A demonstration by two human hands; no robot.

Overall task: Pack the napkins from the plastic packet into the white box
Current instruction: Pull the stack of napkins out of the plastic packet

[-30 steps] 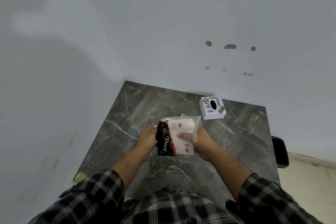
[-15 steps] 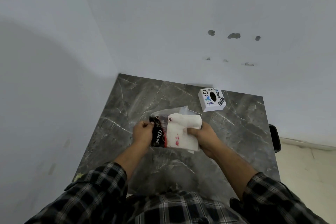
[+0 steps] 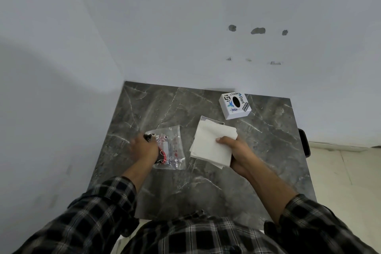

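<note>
My right hand (image 3: 239,152) grips a stack of white napkins (image 3: 212,144) by its near right corner, held above the table. The clear plastic packet (image 3: 171,148), now flat with red and black print, lies on the grey marble table (image 3: 206,189) to the left. My left hand (image 3: 145,147) rests on the packet's left side, fingers blurred. The white box (image 3: 235,106), with stickers and a dark oval slot on top, stands at the back right, just beyond the napkins' far corner.
White walls meet at a corner along the table's left and far edges. A dark object (image 3: 305,142) hangs at the table's right edge, with pale floor (image 3: 342,171) beyond. My plaid sleeves fill the bottom of the view.
The napkin stack has come out of the packet in my right hand and moved right. My left hand has carried the emptied packet left and down onto the table.
</note>
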